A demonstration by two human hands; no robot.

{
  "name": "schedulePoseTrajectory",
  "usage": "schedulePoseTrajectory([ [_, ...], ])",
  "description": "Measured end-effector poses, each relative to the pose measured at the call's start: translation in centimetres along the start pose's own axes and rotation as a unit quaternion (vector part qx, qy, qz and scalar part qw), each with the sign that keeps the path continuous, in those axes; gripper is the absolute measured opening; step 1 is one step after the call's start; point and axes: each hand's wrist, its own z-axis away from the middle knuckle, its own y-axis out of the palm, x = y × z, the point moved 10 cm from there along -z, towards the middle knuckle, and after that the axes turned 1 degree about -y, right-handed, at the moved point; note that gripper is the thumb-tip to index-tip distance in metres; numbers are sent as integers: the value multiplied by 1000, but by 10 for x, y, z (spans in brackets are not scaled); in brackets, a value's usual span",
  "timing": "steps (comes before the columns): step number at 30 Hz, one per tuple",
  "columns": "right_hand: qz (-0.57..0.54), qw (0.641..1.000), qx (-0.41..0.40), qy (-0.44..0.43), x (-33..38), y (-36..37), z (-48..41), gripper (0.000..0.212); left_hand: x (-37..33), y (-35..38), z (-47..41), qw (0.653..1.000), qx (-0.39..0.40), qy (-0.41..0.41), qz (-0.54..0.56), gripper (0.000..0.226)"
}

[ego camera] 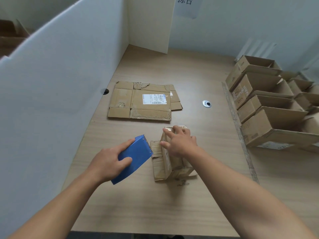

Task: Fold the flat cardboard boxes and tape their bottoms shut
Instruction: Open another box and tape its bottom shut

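Head view: I see the worn, creased box [172,161] on the counter [155,207], flaps splayed. My right hand [180,144] presses it with spread fingers; my left hand [109,162] grips a blue dispenser [136,157] just beside it.

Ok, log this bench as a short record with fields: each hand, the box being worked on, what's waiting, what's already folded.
left hand: grips the blue tape dispenser beside the small box
right hand: fingers spread on top of the small box
small box: folded up, standing on the table
waiting: flat cardboard with a white label, farther back
already folded: row of open folded boxes along the table's right side
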Motion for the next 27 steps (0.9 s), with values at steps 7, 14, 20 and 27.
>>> schedulePoseTrajectory([
  [7,-233,954,-115,-148,6,-23,45,48,-39,-17,19,969,-81,224,-71,68],
  [14,-355,914,-50,-188,7,-16,69,40,-77,-12,39,910,-98,389,-107,61],
  [20,-428,879,-75,-198,1,-25,79,47,-93,-11,44,899,-88,411,-126,61],
  [27,-422,892,-40,-158,4,-26,67,23,-102,-13,45,909,-71,399,-96,63],
])
